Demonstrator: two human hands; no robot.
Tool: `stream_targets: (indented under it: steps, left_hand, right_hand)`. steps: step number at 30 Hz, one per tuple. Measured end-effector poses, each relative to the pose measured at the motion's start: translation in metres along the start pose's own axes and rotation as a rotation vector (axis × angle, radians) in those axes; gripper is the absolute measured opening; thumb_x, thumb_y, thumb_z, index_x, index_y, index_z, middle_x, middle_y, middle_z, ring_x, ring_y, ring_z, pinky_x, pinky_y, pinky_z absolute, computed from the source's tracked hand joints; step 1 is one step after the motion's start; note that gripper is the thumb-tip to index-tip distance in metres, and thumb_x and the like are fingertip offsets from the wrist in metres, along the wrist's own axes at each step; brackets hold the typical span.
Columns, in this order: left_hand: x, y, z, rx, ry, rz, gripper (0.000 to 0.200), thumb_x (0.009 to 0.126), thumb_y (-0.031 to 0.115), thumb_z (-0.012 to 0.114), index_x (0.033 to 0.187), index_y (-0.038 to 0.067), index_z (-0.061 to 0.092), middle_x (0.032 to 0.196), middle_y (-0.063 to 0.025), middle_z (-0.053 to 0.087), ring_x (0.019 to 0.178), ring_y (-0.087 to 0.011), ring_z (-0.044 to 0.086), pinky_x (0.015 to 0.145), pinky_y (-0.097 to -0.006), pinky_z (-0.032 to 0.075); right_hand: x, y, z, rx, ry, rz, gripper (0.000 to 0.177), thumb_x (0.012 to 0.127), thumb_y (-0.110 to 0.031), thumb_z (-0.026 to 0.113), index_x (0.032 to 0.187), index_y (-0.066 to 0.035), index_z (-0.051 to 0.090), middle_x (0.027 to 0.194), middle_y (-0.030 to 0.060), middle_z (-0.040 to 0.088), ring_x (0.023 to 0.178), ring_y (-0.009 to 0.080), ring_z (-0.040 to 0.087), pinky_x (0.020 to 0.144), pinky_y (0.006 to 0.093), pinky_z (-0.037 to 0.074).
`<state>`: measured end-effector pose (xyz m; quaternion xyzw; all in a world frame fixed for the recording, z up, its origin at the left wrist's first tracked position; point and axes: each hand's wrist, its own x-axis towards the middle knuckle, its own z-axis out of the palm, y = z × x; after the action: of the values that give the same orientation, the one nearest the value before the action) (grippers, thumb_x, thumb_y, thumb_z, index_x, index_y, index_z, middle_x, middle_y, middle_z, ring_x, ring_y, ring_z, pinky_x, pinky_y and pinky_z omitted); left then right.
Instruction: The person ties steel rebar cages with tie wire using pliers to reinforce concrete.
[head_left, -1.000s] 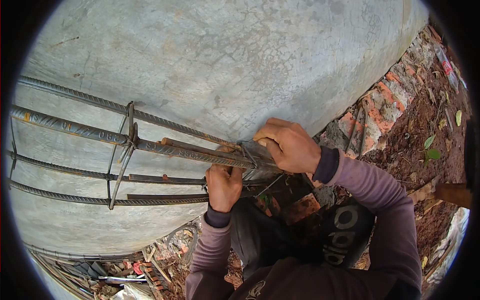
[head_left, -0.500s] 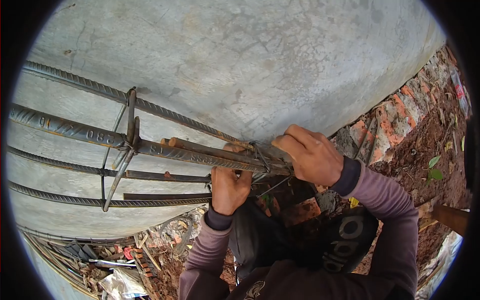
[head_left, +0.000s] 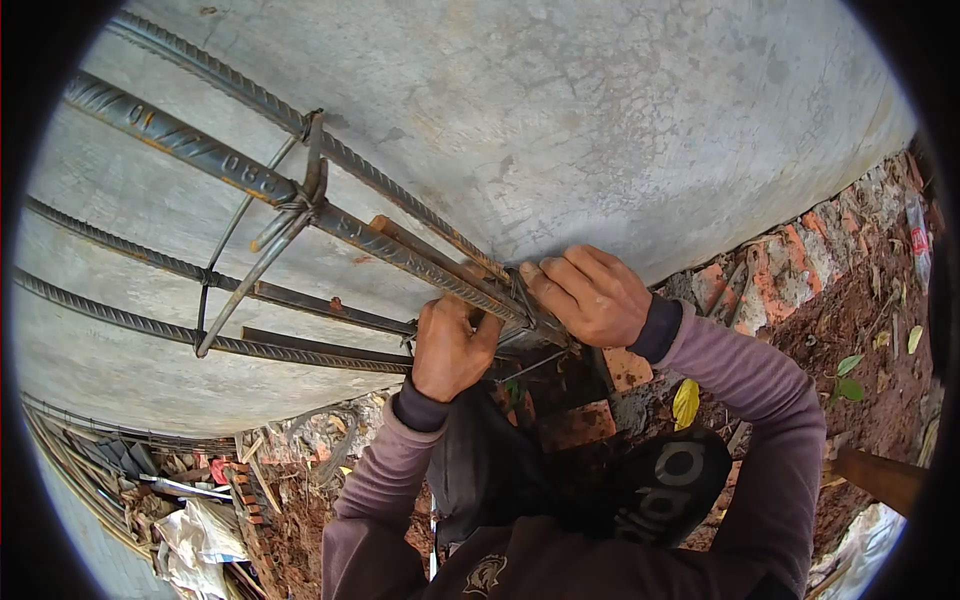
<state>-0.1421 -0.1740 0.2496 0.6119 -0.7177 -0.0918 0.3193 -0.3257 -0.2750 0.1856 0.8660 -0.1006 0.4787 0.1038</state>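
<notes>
A cage of ribbed steel bars (head_left: 210, 152) runs from the upper left to the middle, beside a grey wall. Thin stirrups (head_left: 250, 268) cross the bars and are bound on with wire. My left hand (head_left: 452, 345) is closed around the lower bars near the cage's right part, its fingertips partly hidden behind the thick bar. At the last stirrup (head_left: 522, 298), my right hand (head_left: 588, 296) has its fingers bent and pressed together against the top bar's end; what they pinch is too small to make out.
The smooth grey wall (head_left: 600, 120) fills the upper part. Broken brick (head_left: 578, 425) and red soil (head_left: 860, 330) lie below and right. A wooden piece (head_left: 880, 480) juts in at the right. Scrap and a white sack (head_left: 195, 540) lie lower left.
The view has turned, so the cage slants more steeply. My right hand's fingers have come closer to the stirrup joint and curled more. My left hand keeps its place on the bars.
</notes>
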Motion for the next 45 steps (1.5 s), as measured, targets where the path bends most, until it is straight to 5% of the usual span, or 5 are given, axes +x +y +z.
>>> stream_targets:
  steps: [15, 24, 31, 37, 45]
  left_hand:
    - [-0.001, -0.008, 0.002, -0.16, -0.045, -0.12, 0.019, 0.083, 0.001, 0.064, 0.102, 0.0, 0.061, 0.084, -0.02, 0.072, 0.08, -0.0372, 0.071, 0.067, -0.0397, 0.053]
    - [-0.001, 0.005, 0.009, 0.029, 0.03, -0.168, 0.019, 0.083, 0.001, 0.061, 0.101, -0.004, 0.057, 0.081, -0.0237, 0.07, 0.075, -0.0445, 0.067, 0.063, -0.0461, 0.053]
    - [-0.004, -0.014, 0.017, -0.045, 0.07, 0.034, 0.017, 0.083, 0.001, 0.061, 0.099, -0.004, 0.059, 0.082, -0.0225, 0.069, 0.074, -0.0442, 0.066, 0.063, -0.0433, 0.051]
    - [-0.002, -0.014, 0.011, -0.096, 0.019, -0.095, 0.012, 0.088, -0.001, 0.065, 0.099, -0.004, 0.062, 0.08, -0.0052, 0.065, 0.073, -0.0093, 0.051, 0.066, -0.027, 0.044]
    - [-0.001, -0.011, 0.018, -0.402, 0.063, -0.241, 0.021, 0.084, -0.002, 0.072, 0.101, -0.003, 0.06, 0.088, -0.009, 0.062, 0.082, -0.0185, 0.057, 0.077, -0.0319, 0.048]
  right_hand:
    - [0.015, -0.018, -0.005, 0.496, -0.172, 0.634, 0.013, 0.081, -0.002, 0.067, 0.091, 0.001, 0.06, 0.084, 0.0149, 0.06, 0.081, 0.0362, 0.064, 0.065, 0.0444, 0.053]
    - [0.019, -0.012, -0.009, 0.213, -0.297, 0.308, 0.02, 0.075, -0.007, 0.067, 0.092, -0.001, 0.059, 0.084, 0.0174, 0.06, 0.082, 0.0383, 0.064, 0.067, 0.0457, 0.053]
    - [0.028, -0.006, -0.01, 0.713, -0.427, 0.831, 0.02, 0.09, -0.015, 0.058, 0.086, 0.003, 0.066, 0.072, 0.0137, 0.062, 0.065, 0.0278, 0.066, 0.06, 0.0376, 0.054]
    - [0.002, 0.031, -0.037, 1.141, -0.566, 1.003, 0.041, 0.099, -0.036, 0.057, 0.103, 0.003, 0.068, 0.07, 0.0069, 0.062, 0.054, 0.0127, 0.061, 0.051, 0.0257, 0.054]
    - [-0.27, 0.015, -0.047, -0.486, -0.507, 1.62, 0.089, 0.087, -0.056, 0.067, 0.145, 0.004, 0.035, 0.116, 0.0304, 0.055, 0.095, 0.0353, 0.064, 0.073, 0.0427, 0.057]
